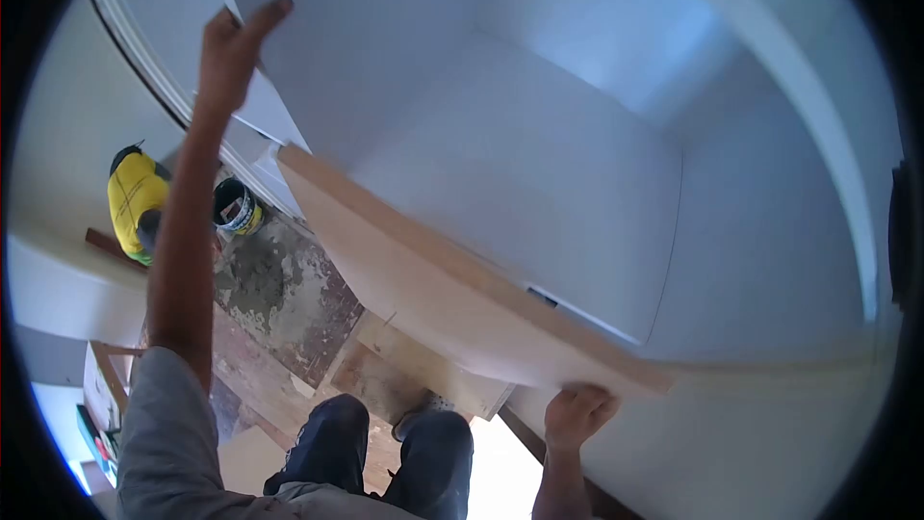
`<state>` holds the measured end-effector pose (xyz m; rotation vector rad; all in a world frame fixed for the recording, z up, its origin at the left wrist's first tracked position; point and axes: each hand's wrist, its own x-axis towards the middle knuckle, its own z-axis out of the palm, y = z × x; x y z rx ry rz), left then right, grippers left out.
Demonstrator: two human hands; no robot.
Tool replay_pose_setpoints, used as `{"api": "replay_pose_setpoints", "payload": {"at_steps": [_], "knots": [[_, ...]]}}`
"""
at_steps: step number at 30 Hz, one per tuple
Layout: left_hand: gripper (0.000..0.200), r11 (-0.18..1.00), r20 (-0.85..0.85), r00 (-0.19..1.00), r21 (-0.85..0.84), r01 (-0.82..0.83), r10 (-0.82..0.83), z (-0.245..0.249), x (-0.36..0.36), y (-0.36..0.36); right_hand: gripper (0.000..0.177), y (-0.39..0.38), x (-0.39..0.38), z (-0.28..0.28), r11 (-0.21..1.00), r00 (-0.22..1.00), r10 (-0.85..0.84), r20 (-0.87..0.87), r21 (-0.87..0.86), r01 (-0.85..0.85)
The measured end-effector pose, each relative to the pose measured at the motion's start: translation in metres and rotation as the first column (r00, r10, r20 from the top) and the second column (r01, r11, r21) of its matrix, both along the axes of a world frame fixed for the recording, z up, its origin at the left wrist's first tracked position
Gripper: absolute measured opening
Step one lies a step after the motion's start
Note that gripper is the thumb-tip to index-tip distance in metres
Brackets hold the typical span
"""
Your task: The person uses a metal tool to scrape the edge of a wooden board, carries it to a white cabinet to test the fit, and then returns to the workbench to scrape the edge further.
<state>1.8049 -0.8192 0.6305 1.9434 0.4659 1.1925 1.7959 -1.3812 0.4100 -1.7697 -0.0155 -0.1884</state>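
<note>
Steadying pale board at mouth of white cabinet, apparently. Left hand: clasping cabinet's side. Right hand: fingers curled against board, grip unclear. Next move likely needs firm support.

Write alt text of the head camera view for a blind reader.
A person's left hand holds the edge of a white box-like unit; the right hand touches a wooden board at its near side. Another person in yellow is near a bucket.
</note>
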Motion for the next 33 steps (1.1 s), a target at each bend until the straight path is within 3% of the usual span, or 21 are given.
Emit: {"api": "replay_pose_setpoints", "payload": {"at_steps": [2,3,5,6,7,8,9,10,11,13,15,19,20,21,23,25,26,27,29,31,33], "knots": [[0.040,0.998,-0.004,1.000,-0.058,0.012,-0.013,-0.003,-0.007,-0.014,0.025,0.002,0.006,0.019,0.928,0.921,0.310,0.235,0.135,-0.347],[0.037,0.993,-0.028,1.000,-0.117,0.006,-0.010,-0.005,-0.006,-0.012,0.025,0.004,0.007,0.026,0.920,0.914,0.341,0.222,0.121,-0.372],[0.034,0.993,-0.101,0.994,-0.108,-0.042,0.031,0.002,-0.012,-0.020,0.023,0.010,0.002,0.049,0.935,0.955,0.267,0.131,0.205,-0.290],[0.034,0.996,-0.030,1.000,-0.085,-0.010,0.008,0.009,-0.009,-0.024,0.016,0.015,0.006,0.072,0.968,0.964,0.242,0.112,0.043,-0.248],[0.035,0.997,0.010,1.000,-0.073,0.009,-0.009,0.011,-0.012,-0.028,0.015,0.001,0.007,0.075,0.979,0.969,0.204,-0.138,0.022,-0.203],[0.037,1.000,-0.080,0.997,-0.021,0.006,-0.008,0.009,-0.018,-0.023,0.015,-0.009,0.008,0.086,0.971,0.939,0.222,-0.263,-0.029,-0.237],[0.041,0.988,-0.351,0.936,-0.130,-0.081,0.030,0.005,-0.021,-0.016,0.015,-0.021,0.009,0.095,0.955,0.893,0.235,-0.384,-0.079,-0.286],[0.043,0.993,-0.135,0.989,-0.112,0.045,-0.060,0.008,-0.021,-0.031,0.017,-0.008,0.018,0.118,0.914,0.874,0.322,-0.364,-0.123,-0.387],[0.043,0.978,-0.200,0.979,-0.208,-0.003,-0.039,0.019,-0.026,-0.041,0.018,-0.011,0.016,0.124,0.916,0.864,0.353,-0.360,-0.056,-0.398],[0.040,0.975,-0.253,0.967,-0.220,-0.032,-0.025,0.023,-0.031,-0.047,0.020,-0.006,0.014,0.113,0.910,0.846,0.392,-0.361,0.017,-0.415],[0.042,0.975,-0.268,0.963,-0.220,-0.033,-0.028,0.025,-0.036,-0.050,0.023,-0.005,0.011,0.110,0.879,0.855,0.448,-0.261,0.300,-0.370],[0.049,0.976,-0.178,0.978,-0.204,0.073,-0.110,0.022,-0.037,-0.026,0.033,0.010,0.018,0.120,0.876,0.810,0.483,-0.332,0.164,-0.454],[0.049,0.972,-0.177,0.978,-0.225,0.068,-0.109,0.023,-0.037,-0.027,0.039,0.001,0.022,0.119,0.884,0.787,0.430,-0.443,0.029,-0.466],[0.053,0.959,-0.271,0.956,-0.283,0.034,-0.113,0.028,-0.037,-0.024,0.045,0.004,0.030,0.119,0.869,0.764,0.370,-0.529,-0.095,-0.486],[0.058,0.942,-0.357,0.927,-0.336,-0.016,-0.112,0.039,-0.034,-0.030,0.048,-0.003,0.039,0.129,0.835,0.750,0.390,-0.534,-0.137,-0.532],[0.068,0.979,-0.400,0.908,-0.196,0.051,-0.127,0.019,-0.037,-0.016,0.051,0.000,0.033,0.144,0.796,0.731,0.392,-0.558,-0.192,-0.574],[0.080,0.990,-0.283,0.949,-0.017,0.142,-0.141,0.005,-0.045,-0.013,0.050,0.005,0.035,0.147,0.794,0.741,0.384,-0.551,-0.213,-0.570],[0.080,0.990,-0.280,0.950,-0.020,0.140,-0.140,-0.002,-0.058,-0.018,0.050,0.008,0.035,0.147,0.793,0.752,0.377,-0.541,-0.230,-0.564],[0.057,0.970,-0.220,0.960,-0.129,-0.204,0.172,-0.014,-0.093,-0.044,0.051,-0.001,0.035,0.139,0.795,0.741,0.372,-0.560,-0.220,-0.565],[0.067,0.922,-0.322,0.946,-0.378,-0.084,-0.046,-0.028,-0.136,-0.071,0.051,0.000,0.038,0.138,0.797,0.734,0.378,-0.564,-0.205,-0.568],[0.076,0.725,-0.325,0.848,-0.682,0.096,-0.418,-0.051,-0.152,-0.090,0.054,-0.003,0.035,0.142,0.755,0.705,0.334,-0.625,-0.270,-0.597]]}}
